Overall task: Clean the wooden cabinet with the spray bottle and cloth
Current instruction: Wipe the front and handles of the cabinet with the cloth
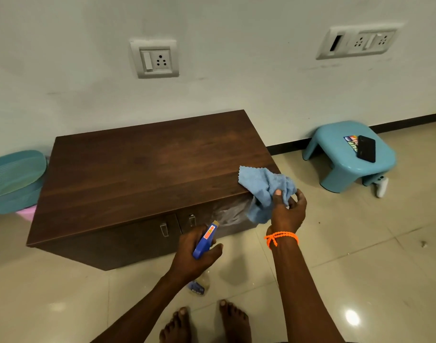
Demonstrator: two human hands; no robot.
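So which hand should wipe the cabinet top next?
The right hand, probably. It already holds the blue cloth at the front right corner of the wooden cabinet. The left hand is lower, in front of the doors, busy holding the spray bottle.

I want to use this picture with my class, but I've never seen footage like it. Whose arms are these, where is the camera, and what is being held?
There is no machine here: a person wears a camera on the head, looking down at their own arms and bare feet. The left hand has its grip around a blue spray bottle. The right hand holds a light blue cloth at the front right corner of the wooden cabinet, whose top is otherwise bare. Beside it a blue stool carries a dark phone.
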